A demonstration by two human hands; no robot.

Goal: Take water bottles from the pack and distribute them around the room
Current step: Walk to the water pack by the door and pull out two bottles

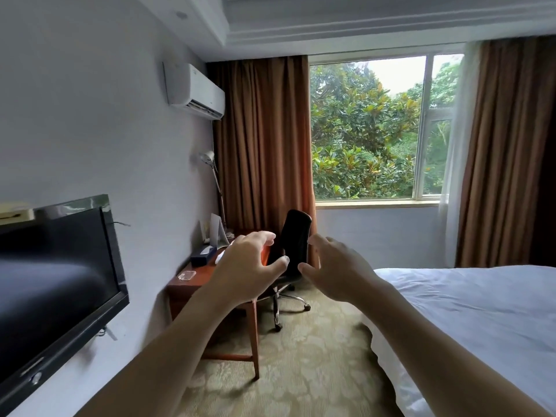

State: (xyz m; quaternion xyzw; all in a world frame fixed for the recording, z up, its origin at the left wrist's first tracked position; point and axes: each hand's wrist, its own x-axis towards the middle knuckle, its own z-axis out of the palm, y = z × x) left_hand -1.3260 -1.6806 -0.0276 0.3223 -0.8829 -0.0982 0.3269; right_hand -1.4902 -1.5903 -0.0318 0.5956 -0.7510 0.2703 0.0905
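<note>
Left hand (245, 266): raised in front of the view, fingers spread and curved, holding nothing.
Right hand (337, 266): raised beside the left, palm turned inward, fingers loosely spread, holding nothing.
Gap between hands: narrow; the black office chair (293, 248) shows through it.
Water bottles and pack: none can be seen from the head view, so their place cannot be told.
Worktop (192, 279): one reddish wooden desk against the left wall, its near corner just below the left wrist.
On the worktop: one dark tissue box (202, 254), one clear small dish (186, 276), one white folded card (217, 233), one lamp (212, 173) on a tall stem at the back.
Chairs: one, on castors, pushed up to the worktop's window side.
Television (57, 284): one, mounted on the left wall, its lower corner jutting into the walkway.
Bed (469, 311): one, white cover, its corner and long edge lining the right side.
Open room: a strip of patterned carpet (304, 362) runs between worktop and bed toward the window.
Window (373, 127): one, flanked by two brown curtains (261, 139); one air conditioner (195, 91) high on the left wall.
</note>
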